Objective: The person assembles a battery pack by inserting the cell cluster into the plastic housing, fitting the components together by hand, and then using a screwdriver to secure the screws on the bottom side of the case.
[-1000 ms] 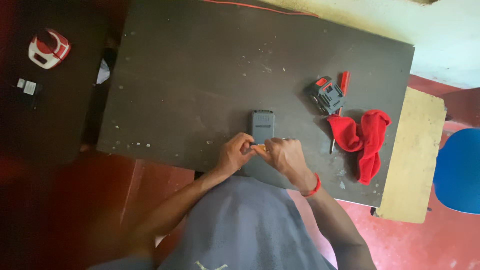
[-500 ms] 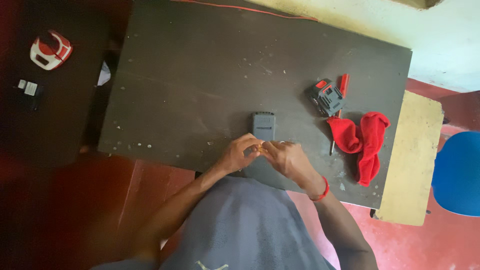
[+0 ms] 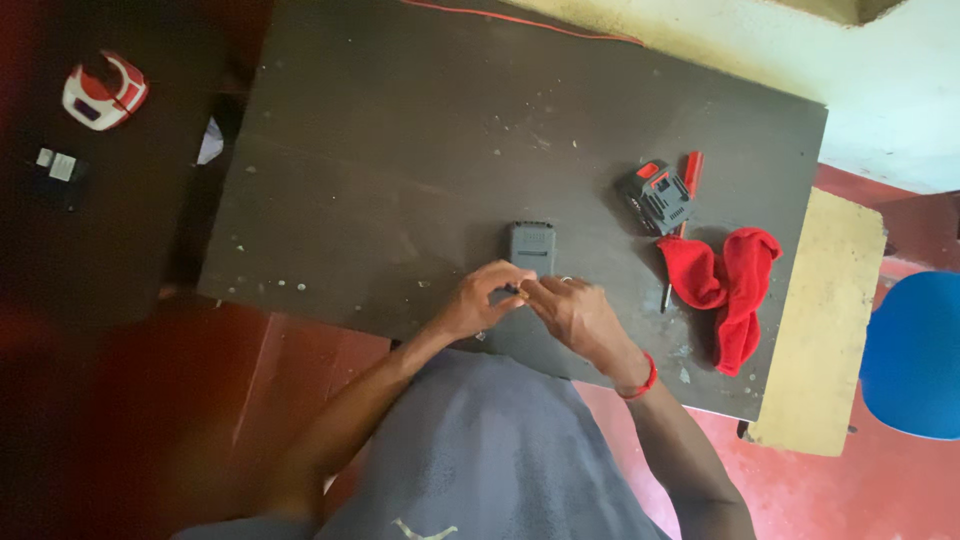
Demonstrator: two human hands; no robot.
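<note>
Risk first: whatever sits pinched between the two hands is too small to make out, and it hangs right over the near bench [image 3: 400, 200] edge, so a slip of the fingertips would likely drop it off onto the red floor [image 3: 300, 360]. Grey flat device [image 3: 531, 248] lies just beyond the fingertips, unheld as far as I can tell; a nudge from either hand could slide it. Left to right: red-and-white gadget [image 3: 103, 92] far left on dark side surface, well apart. Left hand [image 3: 483, 301] curled, fingertips closed together toward the right hand, touching or nearly; can't tell what it grips, if anything. Grey device sits just above that meeting point, touching or just beside the left fingertips, flat on bench. Right hand [image 3: 575, 312] also curled, fingers drawn in toward the left, red band [image 3: 641, 381] on wrist; grip contents not visible. Further right: dark battery pack [image 3: 657, 196] with red parts, red-handled tool [image 3: 690, 170] beside it, red cloth [image 3: 725, 290] near bench corner, all well apart from both hands. Blue chair [image 3: 915, 355] far right.
</note>
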